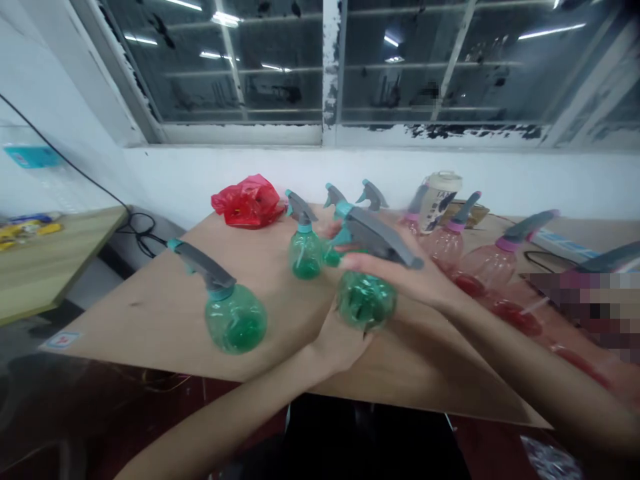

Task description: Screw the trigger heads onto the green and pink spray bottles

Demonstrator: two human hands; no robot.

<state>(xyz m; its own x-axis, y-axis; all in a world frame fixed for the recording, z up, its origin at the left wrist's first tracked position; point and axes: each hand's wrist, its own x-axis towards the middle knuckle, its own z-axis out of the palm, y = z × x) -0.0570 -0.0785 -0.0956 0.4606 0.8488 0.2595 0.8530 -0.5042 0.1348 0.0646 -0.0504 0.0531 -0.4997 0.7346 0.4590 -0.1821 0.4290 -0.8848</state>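
A green, see-through spray bottle (pixel 367 303) with a grey and teal trigger head is held up over the table's front part, tilted. My left hand (pixel 341 341) supports its round body from below and behind, fingers partly hidden by it. At the neck, under the spray head, my right hand (pixel 405 277) is closed round the bottle; blur hides some fingers. A similar green spray bottle (pixel 235 323) stands to the left, and another (pixel 305 257) stands farther back. Behind the held bottle, more grey and teal spray heads (pixel 374 195) show, their bodies mostly covered.
Pink spray bottles (pixel 493 267) line the table's right side beside a pale printed cup (pixel 439 200). A red plastic bag (pixel 250 202) lies at the back of the brown table (pixel 165 333), near the wall. A wooden side table (pixel 65 267) and black cable (pixel 143 230) are left.
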